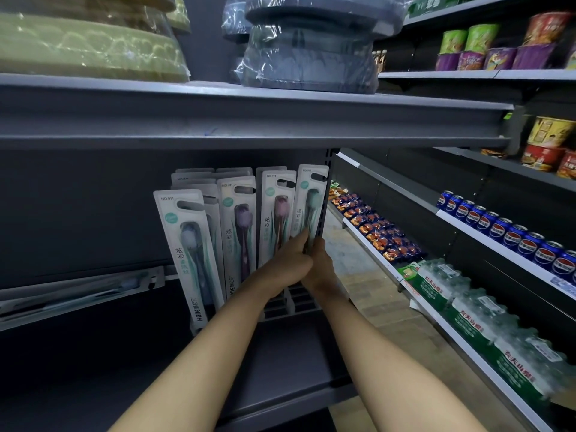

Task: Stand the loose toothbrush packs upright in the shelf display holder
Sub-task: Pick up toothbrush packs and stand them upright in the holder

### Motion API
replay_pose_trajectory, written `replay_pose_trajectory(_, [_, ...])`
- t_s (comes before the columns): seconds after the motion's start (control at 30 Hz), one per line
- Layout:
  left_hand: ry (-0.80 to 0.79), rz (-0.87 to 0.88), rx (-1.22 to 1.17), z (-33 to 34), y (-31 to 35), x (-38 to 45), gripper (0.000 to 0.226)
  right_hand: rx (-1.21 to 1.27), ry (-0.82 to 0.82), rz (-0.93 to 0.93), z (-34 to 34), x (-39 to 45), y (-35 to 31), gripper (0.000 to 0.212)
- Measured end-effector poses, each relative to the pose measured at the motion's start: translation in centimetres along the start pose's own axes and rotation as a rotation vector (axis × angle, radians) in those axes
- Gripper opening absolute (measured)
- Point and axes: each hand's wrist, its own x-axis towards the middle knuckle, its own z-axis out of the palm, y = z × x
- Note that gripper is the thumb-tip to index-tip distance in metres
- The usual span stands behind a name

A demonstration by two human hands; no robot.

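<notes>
Several white toothbrush packs stand upright in a grey slotted display holder point(280, 308) on the dark shelf. The rightmost pack point(310, 198), with a green brush, is pinched low down between my left hand point(288, 263) and my right hand point(321, 266), which meet at the holder's right end. A pack with a purple brush point(238, 226) and one with a pink brush point(277, 210) stand just left of it. The leftmost pack point(187, 244) leans left. More loose packs point(78, 291) lie flat on the shelf at the left.
The shelf above point(249, 120) overhangs the holder and carries wrapped green and grey basins. To the right runs an aisle with shelves of snack bags point(377, 229), blue cans point(505, 229), bottled water packs point(486, 332) and cup noodles. The dark shelf deck point(280, 363) lies under my forearms.
</notes>
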Motion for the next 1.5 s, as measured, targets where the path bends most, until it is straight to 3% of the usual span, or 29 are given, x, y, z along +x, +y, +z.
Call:
replay_pose_trajectory(0.4, [-0.027,0.057,-0.026,-0.1,-0.5,-2.7,0.067,0.013,0.077,0.094,0.6,-1.9,0.5,0.033])
replay_pose_trajectory(0.6, [-0.016,0.078,-0.024,-0.7,-1.0,-5.9,0.049,0.059,0.229,-0.009,2.0,-5.2,0.1,0.028])
replay_pose_trajectory(0.73, [-0.001,0.120,-0.046,-1.7,-2.8,-9.0,0.055,0.085,0.170,-0.086,2.7,-8.7,-1.2,0.017])
replay_pose_trajectory(1.23, [0.305,0.013,-0.022,-10.4,-11.4,-19.5,0.058,-0.019,-0.174,-0.245,10.6,-16.5,-8.3,0.031])
replay_pose_trajectory(1.5, [0.411,-0.038,-0.024,-14.7,-14.0,-22.3,0.056,-0.070,-0.256,-0.296,14.9,-17.2,-11.8,0.034])
